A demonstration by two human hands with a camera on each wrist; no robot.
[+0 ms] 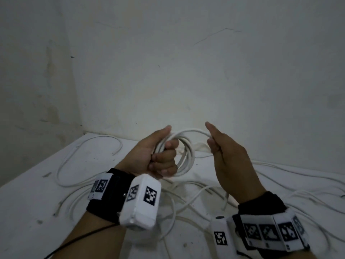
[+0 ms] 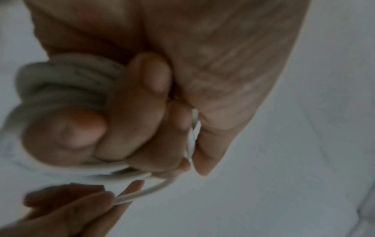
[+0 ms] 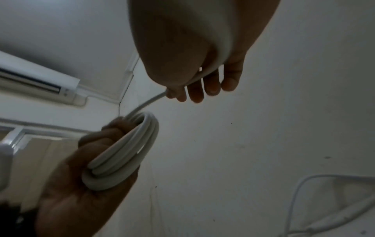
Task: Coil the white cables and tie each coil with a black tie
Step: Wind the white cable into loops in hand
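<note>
My left hand (image 1: 164, 156) grips a coil of white cable (image 1: 186, 156) of several loops, held above the white table (image 1: 37, 202); its fingers curl round the bundle (image 2: 61, 83) (image 3: 125, 154). The loose strand (image 1: 196, 132) arcs from the coil's top to my right hand (image 1: 214, 146), which pinches it between thumb and curled fingers. In the right wrist view the strand (image 3: 146, 104) runs from the right fingers (image 3: 194, 93) down to the coil. I see no black tie in any view.
Several loose white cables (image 1: 186, 195) lie tangled across the table, one wide loop (image 1: 89, 161) at the left. A white wall (image 1: 186, 71) stands right behind the table. An air conditioner (image 3: 36, 80) is mounted high on a wall.
</note>
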